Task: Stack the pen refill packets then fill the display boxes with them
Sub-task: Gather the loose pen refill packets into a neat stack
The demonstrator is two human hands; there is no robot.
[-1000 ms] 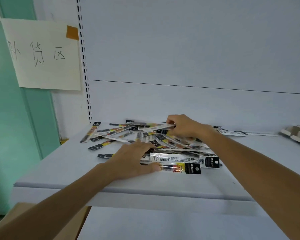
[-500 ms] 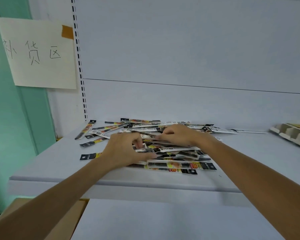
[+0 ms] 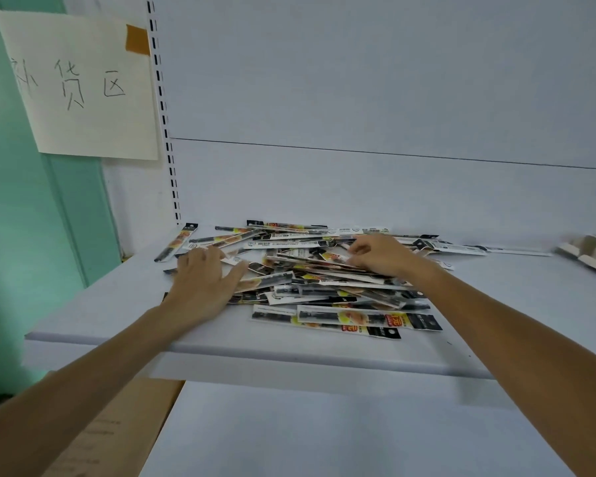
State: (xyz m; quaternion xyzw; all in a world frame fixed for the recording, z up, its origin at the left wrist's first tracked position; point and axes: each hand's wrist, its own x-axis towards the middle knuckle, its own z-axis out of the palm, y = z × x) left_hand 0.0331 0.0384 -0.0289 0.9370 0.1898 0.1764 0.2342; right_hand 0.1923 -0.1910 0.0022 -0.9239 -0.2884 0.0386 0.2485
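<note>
head view: the pen refill packets [image 3: 344, 318] are lying in a messy heap on the white shelf [image 3: 100, 304], not stacked yet. left grip [image 3: 203, 280] is pressing flat, fingers spread, on the heap's left side. right grip [image 3: 379, 254] is curling its fingers into the heap's top, can't tell if it's pinching one.

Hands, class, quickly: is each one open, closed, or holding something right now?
Left hand: open, fingers spread flat on the pen refill packets.
Right hand: fingers curled, pinching some of those packets.
</note>
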